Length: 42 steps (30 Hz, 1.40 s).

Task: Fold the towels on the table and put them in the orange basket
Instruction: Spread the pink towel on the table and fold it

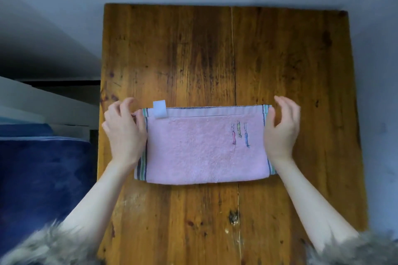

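a pink towel (204,148) lies flat mid-table (280,54), already folded once into a long band, its white tag (159,109) at the far left corner. the left hand (123,133) rests over the towel's left end, fingers curled at the far corner, seemingly pinching the edge. the right hand (281,127) hovers at the right end with fingers loosely curled; whether it grips the corner i cannot tell. judging from this, at least one more fold is left, then the basket, which is out of view.
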Motion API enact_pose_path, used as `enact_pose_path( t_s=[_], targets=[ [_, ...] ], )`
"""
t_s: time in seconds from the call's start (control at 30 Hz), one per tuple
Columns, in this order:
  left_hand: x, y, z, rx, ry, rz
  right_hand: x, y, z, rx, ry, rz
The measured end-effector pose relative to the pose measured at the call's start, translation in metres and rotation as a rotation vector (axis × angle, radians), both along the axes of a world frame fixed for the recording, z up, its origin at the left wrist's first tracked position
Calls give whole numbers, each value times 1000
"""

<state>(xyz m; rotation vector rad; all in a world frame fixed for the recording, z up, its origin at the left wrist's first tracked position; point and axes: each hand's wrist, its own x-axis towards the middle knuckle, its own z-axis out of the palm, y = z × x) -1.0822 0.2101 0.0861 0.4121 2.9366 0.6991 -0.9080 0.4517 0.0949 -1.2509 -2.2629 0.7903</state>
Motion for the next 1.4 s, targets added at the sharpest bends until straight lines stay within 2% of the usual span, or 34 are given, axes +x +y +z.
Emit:
enact_pose_path(
  t_s=[0.1, 0.2, 0.3, 0.4, 0.57, 0.67, 0.8, 1.0, 1.13, 1.2, 1.27, 1.4],
  targets=[
    [47, 9, -11, -102, 194, -311, 11, -54, -18, 240, -75, 494],
    [84, 22, -33, -186, 167, -547, 11, -88, -40, 296, -233, 708],
    [87, 24, -46, -263, 96, -542, 12, -79, -54, 318, -389, 739],
    [72, 8, -50, -298, 75, -499, 31, -46, -60, 305, -497, 677],
    [54, -15, -47, -199, 94, -560, 45, -18, -53, 299, -489, 575],
    [46, -8, -46, -173, 116, -517, 30, -13, -51, 298, -469, 526],
    [46, 3, -47, -246, 103, -445, 22, -9, -56, 253, -502, 464],
    [47, 4, -46, -284, 84, -463, 22, -10, -57, 258, -539, 469],
    [50, -1, -34, -136, -5, -441, 23, -25, -46, 225, -519, 420],
    [56, -11, -27, -39, 26, -340, 24, -48, -41, 216, -497, 455],
    [63, -22, -19, 14, 38, -158, 21, -75, -41, 220, -487, 579],
    [64, -39, -14, -92, -99, 138, 6, -100, -49, 269, -556, 706]
  ],
)
